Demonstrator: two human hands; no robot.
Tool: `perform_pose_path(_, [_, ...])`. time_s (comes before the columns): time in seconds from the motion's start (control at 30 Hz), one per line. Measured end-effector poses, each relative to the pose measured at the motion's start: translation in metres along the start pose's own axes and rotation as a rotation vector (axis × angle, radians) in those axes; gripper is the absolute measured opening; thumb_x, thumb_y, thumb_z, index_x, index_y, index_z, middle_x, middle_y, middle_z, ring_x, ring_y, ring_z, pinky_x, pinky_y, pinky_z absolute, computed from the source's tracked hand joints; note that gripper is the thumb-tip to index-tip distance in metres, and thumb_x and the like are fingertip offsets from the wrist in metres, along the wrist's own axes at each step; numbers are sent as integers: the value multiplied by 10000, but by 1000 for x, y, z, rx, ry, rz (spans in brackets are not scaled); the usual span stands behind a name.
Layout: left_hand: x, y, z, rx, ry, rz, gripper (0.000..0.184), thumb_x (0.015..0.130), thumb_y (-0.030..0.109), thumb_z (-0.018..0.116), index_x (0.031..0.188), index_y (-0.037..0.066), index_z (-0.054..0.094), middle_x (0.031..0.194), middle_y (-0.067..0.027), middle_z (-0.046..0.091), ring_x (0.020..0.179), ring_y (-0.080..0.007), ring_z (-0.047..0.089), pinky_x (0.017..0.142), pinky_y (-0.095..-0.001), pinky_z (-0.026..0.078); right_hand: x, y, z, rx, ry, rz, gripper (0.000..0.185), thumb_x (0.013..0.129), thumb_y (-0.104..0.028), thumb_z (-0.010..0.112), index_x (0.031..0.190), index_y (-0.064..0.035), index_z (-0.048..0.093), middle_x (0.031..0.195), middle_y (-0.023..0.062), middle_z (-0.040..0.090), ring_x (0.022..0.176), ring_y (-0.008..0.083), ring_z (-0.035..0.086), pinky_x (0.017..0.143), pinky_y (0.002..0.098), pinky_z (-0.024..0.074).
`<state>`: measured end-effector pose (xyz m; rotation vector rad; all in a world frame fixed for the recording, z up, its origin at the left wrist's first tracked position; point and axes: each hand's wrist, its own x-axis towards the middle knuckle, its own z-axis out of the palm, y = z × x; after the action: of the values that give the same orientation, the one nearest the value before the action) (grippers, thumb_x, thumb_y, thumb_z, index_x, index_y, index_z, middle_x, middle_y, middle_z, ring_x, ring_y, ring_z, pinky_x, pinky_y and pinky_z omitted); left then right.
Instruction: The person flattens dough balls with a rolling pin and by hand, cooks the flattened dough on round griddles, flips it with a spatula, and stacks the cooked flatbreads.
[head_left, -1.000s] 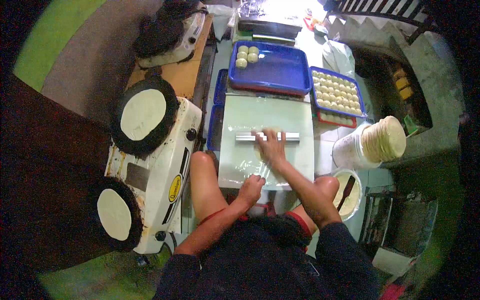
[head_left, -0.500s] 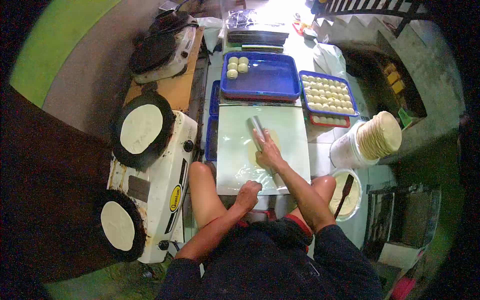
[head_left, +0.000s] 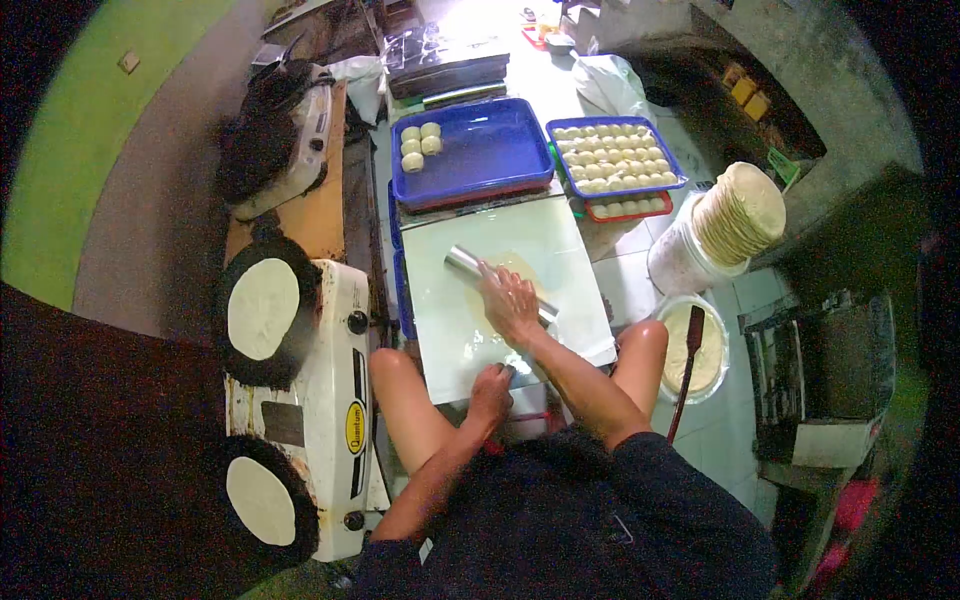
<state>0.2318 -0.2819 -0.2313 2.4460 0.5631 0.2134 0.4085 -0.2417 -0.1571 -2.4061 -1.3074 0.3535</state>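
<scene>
Thin, pale, translucent dough sheet (head_left: 516, 266) beneath shiny metal roller (head_left: 464, 260), right hand (head_left: 511, 303) loosely curled over it.

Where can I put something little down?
The big blue tray has bare space right of its dough balls. The white board looks bare at its far right corner, beyond the rolling pin. Its middle is crowded by the right hand and dough sheet; the smaller blue tray is packed.

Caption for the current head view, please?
Right hand on a metal rolling pin over thin dough, left hand at the board's near edge.
</scene>
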Motion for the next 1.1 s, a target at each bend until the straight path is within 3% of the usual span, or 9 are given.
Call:
perform_pose_path(0.13, [-5,1,0,14,15,10,385,630,40,726,1002,38,625,1002,-177,619,988,-404,587,840,-494,503,20,19,22,-68,195,-62,312,980,-270,482,1009,-78,725,1132,138,701,1306,305,514,1139,549,301])
perform_pose_path(0.17, [-6,5,-3,-1,19,3,366,635,9,697,994,32,627,990,-175,611,979,-397,581,846,-487,502,23,24,27,7,347,-92,275,922,-254,560,946,-62,755,1335,210,598,1388,343,433,1179,579,221])
perform_pose_path(0.3, [-8,6,-5,-4,29,-6,333,660,-33,646,987,28,633,981,-165,596,971,-372,572,851,-470,495,35,33,35,173,334,-99,672,812,-175,668,1454,-83,494,1589,333,180,1441,463,312,1200,578,188])
perform_pose_path(0.4, [-9,5,-9,80,49,-22,315,682,7,658,994,47,633,1002,-148,595,985,-349,577,842,-462,479,32,32,31,373,32,-102,848,812,-151,666,1566,-110,280,1582,306,236,1421,437,358,1181,564,240])
perform_pose_path(0.57, [-16,-5,-14,234,112,-50,285,701,62,673,983,79,631,1014,-124,595,1009,-309,579,862,-441,444,-3,6,19,-67,-15,-236,655,868,-144,644,1476,-255,427,1406,18,535,1350,263,474,1166,561,246])
perform_pose_path(0.83, [-15,-3,-21,200,94,-23,280,688,59,699,958,91,629,969,-82,610,991,-294,583,881,-447,429,-31,29,9,-48,-22,-329,316,929,-355,535,1132,-227,741,1604,147,272,1530,381,86,1180,679,46])
perform_pose_path(0.97, [-10,5,-29,192,48,-57,232,704,14,656,916,96,614,910,-83,608,941,-297,586,837,-453,426,-35,37,-10,14,-18,-202,468,837,-189,579,1285,-292,668,1667,195,9,1517,465,58,1166,668,184])
perform_pose_path(1.07, [-9,7,-29,182,51,-48,200,708,-5,630,877,97,595,867,-81,601,912,-295,585,802,-456,419,-19,55,18,163,43,-189,657,815,-73,576,1410,-350,548,1662,208,49,1485,486,195,1189,580,237])
perform_pose_path(1.1, [-10,4,-27,174,56,-37,189,711,-5,624,864,99,589,855,-79,599,902,-295,585,793,-457,416,-18,60,25,36,138,-274,764,812,-20,583,1478,-370,448,1616,205,235,1366,452,429,1139,499,353])
